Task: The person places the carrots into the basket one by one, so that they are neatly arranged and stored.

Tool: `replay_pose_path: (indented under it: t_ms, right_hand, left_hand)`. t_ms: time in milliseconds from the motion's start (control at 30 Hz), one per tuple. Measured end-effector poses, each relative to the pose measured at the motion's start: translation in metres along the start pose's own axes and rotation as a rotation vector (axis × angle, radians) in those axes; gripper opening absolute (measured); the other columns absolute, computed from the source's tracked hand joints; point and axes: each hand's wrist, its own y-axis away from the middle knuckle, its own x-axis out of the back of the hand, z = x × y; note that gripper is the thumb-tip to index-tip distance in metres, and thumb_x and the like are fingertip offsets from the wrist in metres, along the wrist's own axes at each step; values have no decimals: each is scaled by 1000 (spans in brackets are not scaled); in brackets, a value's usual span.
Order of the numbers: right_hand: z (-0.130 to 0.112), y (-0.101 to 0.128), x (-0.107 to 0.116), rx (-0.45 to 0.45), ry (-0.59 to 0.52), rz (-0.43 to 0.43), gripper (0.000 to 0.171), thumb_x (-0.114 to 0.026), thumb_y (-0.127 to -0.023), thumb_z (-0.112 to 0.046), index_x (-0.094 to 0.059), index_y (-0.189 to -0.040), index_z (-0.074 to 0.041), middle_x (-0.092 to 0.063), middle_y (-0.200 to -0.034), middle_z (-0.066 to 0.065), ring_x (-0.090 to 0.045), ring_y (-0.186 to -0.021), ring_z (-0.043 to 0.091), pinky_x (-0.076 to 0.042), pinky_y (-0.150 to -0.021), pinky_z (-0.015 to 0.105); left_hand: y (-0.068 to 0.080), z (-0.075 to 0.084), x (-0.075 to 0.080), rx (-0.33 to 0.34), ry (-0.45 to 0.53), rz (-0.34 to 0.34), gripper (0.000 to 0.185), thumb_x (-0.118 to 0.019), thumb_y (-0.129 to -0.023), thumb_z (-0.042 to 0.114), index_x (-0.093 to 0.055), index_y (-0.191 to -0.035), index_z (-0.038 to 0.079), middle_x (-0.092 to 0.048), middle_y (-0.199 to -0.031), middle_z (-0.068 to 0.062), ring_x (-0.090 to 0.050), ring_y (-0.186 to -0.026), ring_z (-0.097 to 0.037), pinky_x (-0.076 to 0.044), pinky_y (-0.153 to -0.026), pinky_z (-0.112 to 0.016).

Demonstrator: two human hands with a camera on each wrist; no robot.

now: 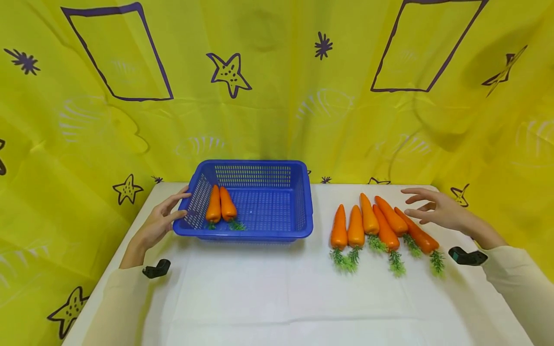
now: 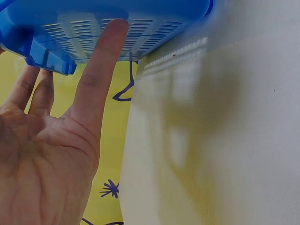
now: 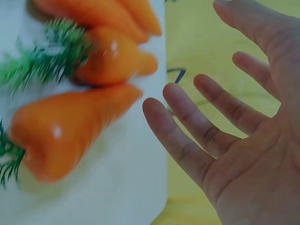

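Note:
A blue plastic basket stands on the white table with two orange carrots lying at its left side. My left hand rests with straight fingers against the basket's left wall. To the right of the basket, several carrots lie in a row with their green tops toward me. My right hand hovers open just right of the row, fingers spread beside the nearest carrot, holding nothing.
The white table is backed and flanked by a yellow patterned curtain. Black wrist camera mounts sit on both sleeves. The table's edges lie close to both hands.

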Motion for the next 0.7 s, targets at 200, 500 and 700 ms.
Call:
replay_pose_path:
  t_ms: [200,500,700]
  right_hand:
    - [20,3,0,-55,-54,-97,58,-66,-102,-18,-40,-151,0,-52,-134,37,-70,-100,38,-64,-74,40]
    - [38,2,0,-98,-84,-241,56,-66,-101,-18,-43,-150,-1,-52,-135,34,-66,-104,31,-61,-77,37]
    - [40,3,1,-145,-67,-307,60,-66,-101,-20,-41,-152,-1,-51,-138,33,-62,-108,29,-58,-79,38]
  left_hand:
    - [0,1,0,-7,11,-7,52,-53,-107,7,-39,-157,8,-7,-173,5,-22,-153,-28,-61,-87,-36]
    - [0,0,0,-11,32,-4,50,-53,-107,6,-41,-155,7,-6,-174,2,-33,-143,-13,-61,-86,-36]
    - [-1,2,-1,-9,21,1,50,-54,-106,7,-41,-154,6,-7,-174,4,-27,-149,-20,-61,-86,-34]
